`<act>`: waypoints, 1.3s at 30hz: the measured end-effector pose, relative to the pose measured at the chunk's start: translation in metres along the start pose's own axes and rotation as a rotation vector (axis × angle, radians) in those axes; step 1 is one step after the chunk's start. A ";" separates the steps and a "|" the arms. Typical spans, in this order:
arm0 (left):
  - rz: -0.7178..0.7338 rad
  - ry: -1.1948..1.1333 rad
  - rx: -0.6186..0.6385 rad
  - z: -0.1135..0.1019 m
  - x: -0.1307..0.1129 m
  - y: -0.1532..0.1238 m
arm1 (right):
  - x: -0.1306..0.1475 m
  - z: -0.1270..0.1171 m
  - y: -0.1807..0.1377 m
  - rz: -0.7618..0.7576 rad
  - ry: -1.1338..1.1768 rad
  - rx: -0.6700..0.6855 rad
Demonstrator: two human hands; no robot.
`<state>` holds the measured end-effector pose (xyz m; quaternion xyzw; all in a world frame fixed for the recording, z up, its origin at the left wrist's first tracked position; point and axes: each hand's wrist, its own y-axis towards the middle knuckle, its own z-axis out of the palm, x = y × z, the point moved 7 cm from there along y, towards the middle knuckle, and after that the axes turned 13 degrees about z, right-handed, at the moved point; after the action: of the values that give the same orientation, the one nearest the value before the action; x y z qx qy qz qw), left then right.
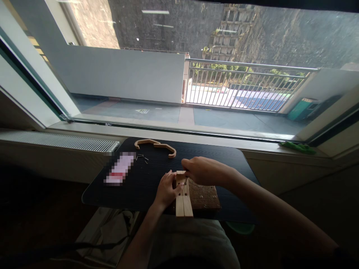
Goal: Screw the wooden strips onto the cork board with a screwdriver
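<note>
Two pale wooden strips (184,200) lie side by side on a brown perforated board (203,196) at the near edge of a small black table (140,186). My left hand (166,190) rests against the left strip, fingers curled on its side. My right hand (203,170) is closed in a pinch at the far end of the strips; what the fingertips hold is too small to name. Several small dark screws (142,158) lie on the table further back.
A curved wooden piece (155,145) lies at the table's far edge. A blurred pink-and-white package (120,169) sits on the left. A radiator grille (56,141) runs to the left under the window sill; a green cloth (298,147) lies on the sill at right.
</note>
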<state>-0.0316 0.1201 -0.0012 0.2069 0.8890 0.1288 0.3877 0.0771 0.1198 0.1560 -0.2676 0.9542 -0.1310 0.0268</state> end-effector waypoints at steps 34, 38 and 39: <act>0.005 -0.016 -0.043 -0.001 0.001 0.000 | 0.002 -0.002 -0.001 -0.014 -0.012 -0.052; 0.006 -0.010 -0.031 0.000 0.000 0.000 | 0.000 -0.001 0.001 -0.018 0.012 -0.021; 0.004 -0.009 -0.027 0.000 0.000 0.000 | 0.000 -0.001 0.002 -0.021 0.017 -0.016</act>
<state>-0.0316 0.1204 -0.0015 0.2039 0.8851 0.1403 0.3942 0.0763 0.1214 0.1569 -0.2765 0.9526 -0.1258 0.0153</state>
